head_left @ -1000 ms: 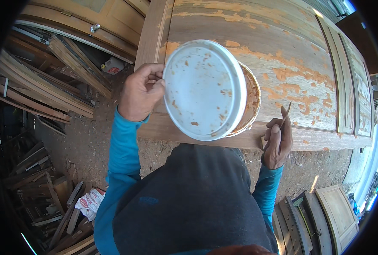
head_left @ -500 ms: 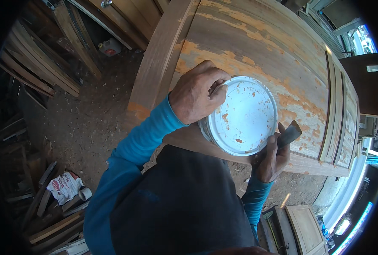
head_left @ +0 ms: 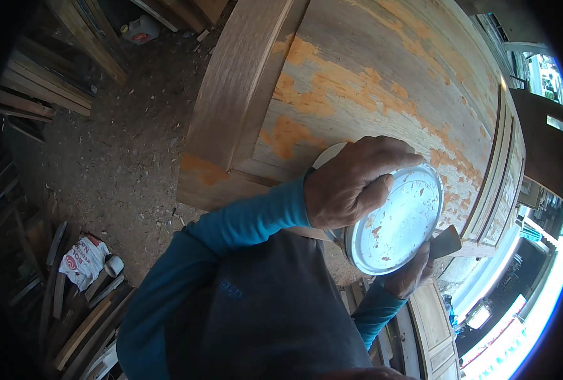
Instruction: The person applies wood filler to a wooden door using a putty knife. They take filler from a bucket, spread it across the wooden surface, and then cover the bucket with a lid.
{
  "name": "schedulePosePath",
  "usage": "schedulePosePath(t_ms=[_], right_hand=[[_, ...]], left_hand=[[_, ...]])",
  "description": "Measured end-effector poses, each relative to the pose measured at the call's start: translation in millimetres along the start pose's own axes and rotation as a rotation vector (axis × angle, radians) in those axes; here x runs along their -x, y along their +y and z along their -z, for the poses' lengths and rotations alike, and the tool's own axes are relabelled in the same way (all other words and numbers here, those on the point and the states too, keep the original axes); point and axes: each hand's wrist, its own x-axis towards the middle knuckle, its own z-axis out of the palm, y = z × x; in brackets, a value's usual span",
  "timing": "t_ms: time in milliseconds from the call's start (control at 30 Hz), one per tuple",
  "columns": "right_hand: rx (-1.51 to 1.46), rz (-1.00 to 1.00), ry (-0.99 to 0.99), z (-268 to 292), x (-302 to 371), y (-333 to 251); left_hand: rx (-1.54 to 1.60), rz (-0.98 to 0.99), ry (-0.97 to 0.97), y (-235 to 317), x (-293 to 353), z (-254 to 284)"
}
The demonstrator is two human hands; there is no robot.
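A round white lid [head_left: 398,221], speckled with orange-brown flecks, is held tilted in front of me. My left hand [head_left: 360,180] is closed on its upper left edge, thumb on the face. At the lid's lower right, my right hand [head_left: 411,277] grips a putty knife [head_left: 446,242] whose wide blade points right; its other fingers are hidden behind the lid. Part of a pale round rim [head_left: 329,154] shows behind my left wrist; I cannot tell what it belongs to. Beyond lies a wooden panel door [head_left: 383,95] patched with orange filler.
Wood offcuts [head_left: 91,329] and a white printed bag [head_left: 83,263] lie at the lower left. Planks [head_left: 47,85] and a whitish jug [head_left: 140,30] stand at the upper left. Another panelled wooden piece [head_left: 435,329] is at the lower right. Debris litters the dirt floor [head_left: 123,171].
The lid has moved right and down and now tilts more. My left hand has gone right with it, and the pale rim has come into sight behind that wrist. The view has shifted.
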Motion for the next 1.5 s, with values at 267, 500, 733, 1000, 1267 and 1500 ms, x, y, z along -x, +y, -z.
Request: schedulePosePath(t_ms=[267, 500, 733, 1000, 1267, 1500], right_hand=[[0.050, 0.018, 0.111, -22.0, 3.6, 0.9], [0.016, 0.230, 0.148, -34.7, 13.7, 23.7], [-0.193, 0.351, 0.187, -77.1, 107.1, 24.3], [-0.206, 0.218, -0.039, -152.4, 195.5, 47.1], [-0.111, 0.141, 0.064, -202.2, 208.9, 48.9], [-0.108, 0.199, 0.357, -228.4, 206.8, 56.0]], left_hand=[[0.143, 0.122, -0.036, -6.0, 0.3, 0.9], [0.143, 0.189, 0.032, 14.1, 18.7, -1.0], [0.111, 0.237, -0.034, 109.6, 60.5, 67.4], [0.080, 0.290, 0.045, 158.7, 116.3, 156.3], [0.152, 0.357, -0.047, 142.6, 119.6, 206.8], [0.227, 0.382, -0.427, 126.3, 87.0, 232.4]])
